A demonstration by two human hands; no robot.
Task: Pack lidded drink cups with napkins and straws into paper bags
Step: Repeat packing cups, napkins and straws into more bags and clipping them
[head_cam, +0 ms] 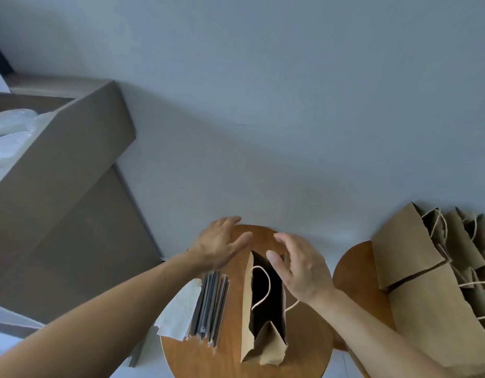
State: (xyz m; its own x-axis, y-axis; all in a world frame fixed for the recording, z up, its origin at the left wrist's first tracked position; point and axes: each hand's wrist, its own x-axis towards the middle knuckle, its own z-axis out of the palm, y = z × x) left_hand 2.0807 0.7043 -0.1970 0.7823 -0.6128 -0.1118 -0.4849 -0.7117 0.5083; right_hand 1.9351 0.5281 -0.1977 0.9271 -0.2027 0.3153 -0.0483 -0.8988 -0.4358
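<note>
An open brown paper bag (pixel 248 317) with cord handles stands upright on a round wooden table (pixel 304 347). Its dark inside shows no contents. My left hand (pixel 221 245) hovers above the table's far left, fingers spread and relaxed, holding nothing. My right hand (pixel 298 264) hangs over the bag's far right edge, fingers loosely bent, empty. Left of the bag lie wrapped straws (pixel 211 304) in a bundle and, beside them, white napkins (pixel 178 312). White plastic lids or cups (pixel 9 137) fill a cardboard box at the far left.
A large open cardboard box (pixel 72 165) stands on the left against the wall. On a second round wooden table (pixel 353 271) to the right lies a heap of several brown paper bags (pixel 424 266) with cord handles. The grey wall is close behind.
</note>
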